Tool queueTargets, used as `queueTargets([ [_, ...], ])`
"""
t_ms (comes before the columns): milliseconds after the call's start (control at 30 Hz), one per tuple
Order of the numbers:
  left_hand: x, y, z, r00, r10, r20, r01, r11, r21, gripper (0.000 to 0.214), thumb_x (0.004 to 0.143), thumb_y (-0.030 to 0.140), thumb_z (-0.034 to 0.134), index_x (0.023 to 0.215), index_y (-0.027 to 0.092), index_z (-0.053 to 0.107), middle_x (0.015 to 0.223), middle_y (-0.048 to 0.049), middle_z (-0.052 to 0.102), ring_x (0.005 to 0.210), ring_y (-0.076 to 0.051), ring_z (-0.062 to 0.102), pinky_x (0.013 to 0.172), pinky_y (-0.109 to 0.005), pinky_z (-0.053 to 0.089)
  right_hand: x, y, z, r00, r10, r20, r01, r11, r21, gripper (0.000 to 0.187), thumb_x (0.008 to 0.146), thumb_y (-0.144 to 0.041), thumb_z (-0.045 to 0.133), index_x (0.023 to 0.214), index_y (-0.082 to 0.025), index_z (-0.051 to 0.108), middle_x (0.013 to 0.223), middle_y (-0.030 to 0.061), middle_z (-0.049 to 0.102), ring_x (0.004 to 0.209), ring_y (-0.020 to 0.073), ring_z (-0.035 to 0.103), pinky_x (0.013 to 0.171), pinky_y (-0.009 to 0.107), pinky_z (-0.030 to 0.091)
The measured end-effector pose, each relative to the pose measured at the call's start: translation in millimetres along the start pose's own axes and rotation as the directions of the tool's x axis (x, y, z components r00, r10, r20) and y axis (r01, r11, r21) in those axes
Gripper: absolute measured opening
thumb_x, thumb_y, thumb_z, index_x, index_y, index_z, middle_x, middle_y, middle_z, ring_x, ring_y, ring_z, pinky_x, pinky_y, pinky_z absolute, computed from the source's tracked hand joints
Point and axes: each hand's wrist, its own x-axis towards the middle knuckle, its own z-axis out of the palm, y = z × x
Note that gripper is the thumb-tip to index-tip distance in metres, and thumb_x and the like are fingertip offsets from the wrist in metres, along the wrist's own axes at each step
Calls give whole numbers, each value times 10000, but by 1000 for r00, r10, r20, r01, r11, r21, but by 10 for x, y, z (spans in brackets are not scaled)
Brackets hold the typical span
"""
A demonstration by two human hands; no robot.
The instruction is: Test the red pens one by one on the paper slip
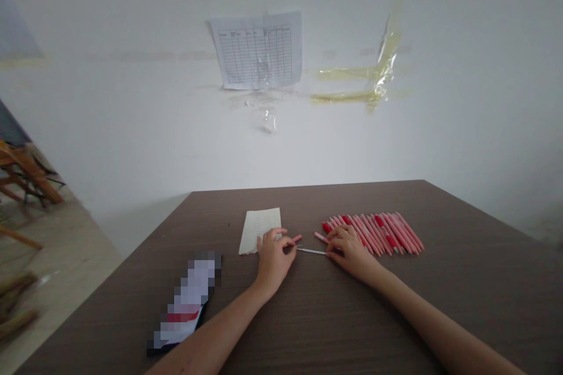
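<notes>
My left hand (275, 256) is closed in a pinch at the left end of a thin white pen refill (312, 251). A short pink pen piece (298, 238) sticks out beside its fingers; whether they grip it is unclear. At the refill's right end, my right hand (348, 247) pinches with thumb and finger. A pink pen barrel (321, 237) shows at its fingertips, partly hidden. Behind and right of that hand lies a row of several pink pens (407, 233), some with red parts. A cream paper slip (259, 225) lies behind my left hand, which covers its corner.
On the brown table (299, 316), a long blurred packet (187, 299) lies left of my left forearm. The white wall stands behind the table's far edge, with a printed sheet (259, 50) and yellowish tape (347, 95). Wooden furniture (26, 167) stands at far left.
</notes>
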Motion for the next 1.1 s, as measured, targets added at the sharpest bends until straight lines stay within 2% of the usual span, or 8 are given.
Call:
queueTargets([
  [267,0,28,-29,999,-37,21,37,999,5,75,748,174,666,708,230,694,1094,-41,624,1101,-246,544,1017,-519,298,1,48,6,1000,-15,-14,15,1000,-17,62,813,-203,635,763,-216,669,1048,68,594,1117,262,460,984,461,350],
  [567,-3,6,-33,1000,4,-1,-4,1000,3,78,736,157,661,713,229,682,1072,-39,623,1059,-245,550,967,-486,338,22,105,-57,998,-30,-60,27,998,-56,91,855,-225,589,811,-224,669,1014,74,617,1083,257,474,975,482,368],
  [1100,-4,-10,-13,1000,5,4,-5,1000,-6,55,761,189,667,737,233,689,1079,-40,617,1065,-243,553,973,-489,336,43,177,-49,996,-33,-84,28,998,-62,88,861,-234,587,823,-223,665,1037,79,641,1060,257,501,981,490,360],
])
